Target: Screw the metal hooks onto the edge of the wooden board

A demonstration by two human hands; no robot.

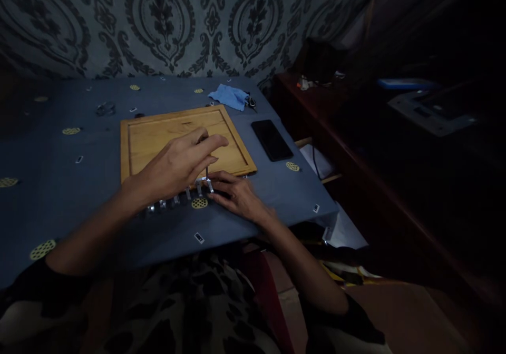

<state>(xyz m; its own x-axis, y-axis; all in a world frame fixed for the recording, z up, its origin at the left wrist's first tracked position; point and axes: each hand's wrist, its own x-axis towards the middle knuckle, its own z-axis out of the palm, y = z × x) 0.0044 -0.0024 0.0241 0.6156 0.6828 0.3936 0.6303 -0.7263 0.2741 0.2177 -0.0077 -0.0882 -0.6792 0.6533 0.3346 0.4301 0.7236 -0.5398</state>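
Note:
My left hand (176, 161) is over the front edge of a wooden board (184, 111), closed around a screwdriver. Its handle is mostly hidden in the fingers, and its thin shaft (206, 171) points straight down. Under the tip sits a small shiny metal clip (210, 186) on the board's near edge. From the right, my right hand (239, 196) pinches this clip with its fingertips. Several similar metal clips (176, 200) stand in a row along the same edge, to the left. The screw, if any, is too small to make out.
A black phone (272, 140) lies right of the board. Behind it are a blue cloth (230, 97) and dark-handled scissors or keys (251, 102). A clear item (105, 108) lies at the back left. An open drawer (316, 160) is beyond the table's right edge.

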